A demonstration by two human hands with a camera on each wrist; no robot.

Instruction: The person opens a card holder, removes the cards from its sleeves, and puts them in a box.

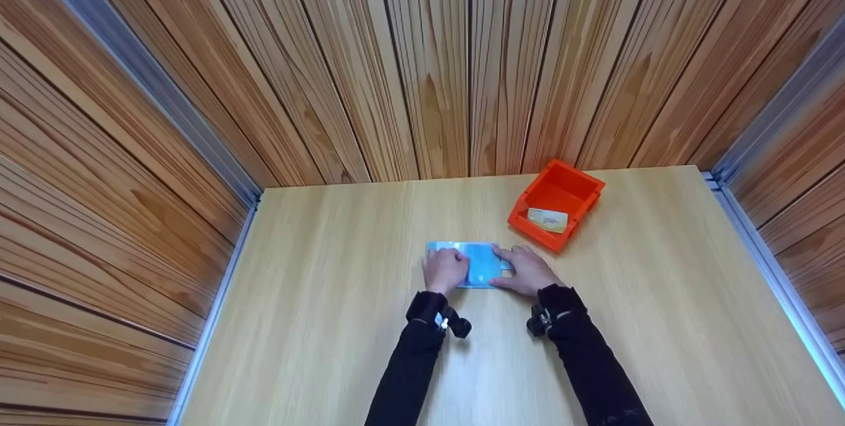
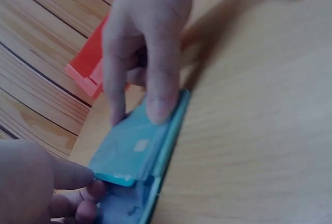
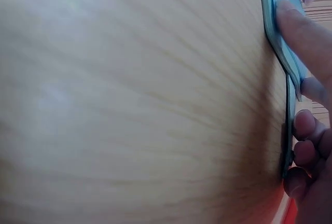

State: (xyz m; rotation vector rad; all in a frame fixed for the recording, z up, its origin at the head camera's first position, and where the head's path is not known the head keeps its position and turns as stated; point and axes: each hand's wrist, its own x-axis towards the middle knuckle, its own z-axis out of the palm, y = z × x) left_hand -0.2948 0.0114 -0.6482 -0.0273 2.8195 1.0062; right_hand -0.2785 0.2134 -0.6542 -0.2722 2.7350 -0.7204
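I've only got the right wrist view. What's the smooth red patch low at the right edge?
Observer: An orange-red, rectangular, plastic-looking open box; the head view shows it whole.

Operator: Anything in it?

Observer: Yes, a pale, rectangular, card-like piece.

Operator: And the left hand? I only get a sliver of it.

Observer: In the left wrist view its fingers pinch a corner of a flat, rectangular, plastic-looking blue card.
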